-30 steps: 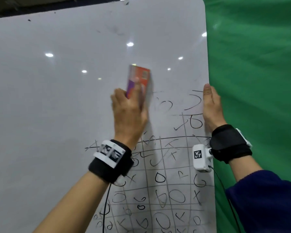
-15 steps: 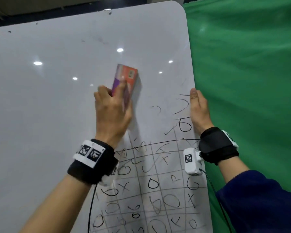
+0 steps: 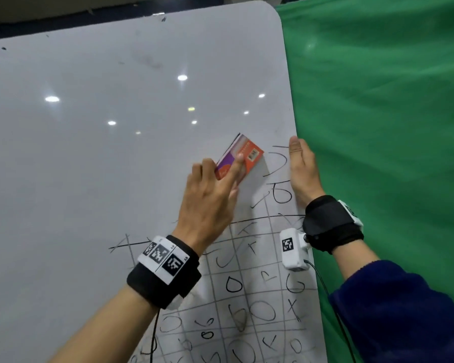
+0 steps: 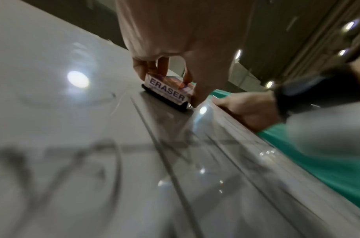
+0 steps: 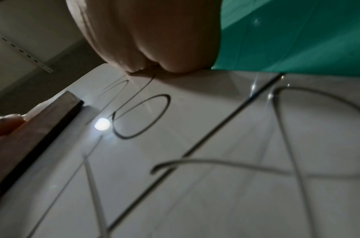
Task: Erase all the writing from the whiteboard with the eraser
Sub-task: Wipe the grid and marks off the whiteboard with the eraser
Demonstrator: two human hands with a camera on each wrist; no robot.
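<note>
Left hand (image 3: 210,197) grips the eraser (image 3: 240,157), fingers curled over its sides, index finger laid along the orange back. Eraser is flat on the whiteboard (image 3: 89,179), in the upper right part, long axis tilted up to the right. Right hand (image 3: 303,171) is flat with straight fingers on the board's right edge, holding nothing, probably steadying the board.

Key relation: the nearest writing, a "U" stroke (image 3: 279,163), sits just right of the eraser's leading end, between eraser and right hand. The grid of letters (image 3: 247,284) lies below both hands, running down to the bottom edge. Left hand is the working one and already next to the marks. My read: next sweep goes right or down, and the gap to the right hand is tight.

Left wrist view shows what the head view can't: the black felt strip pressed on the board, and the "ERASER" label. Right wrist view shows the eraser's dark edge (image 5: 52,128) close to an "O" (image 5: 142,116), not yet touching it.
</note>
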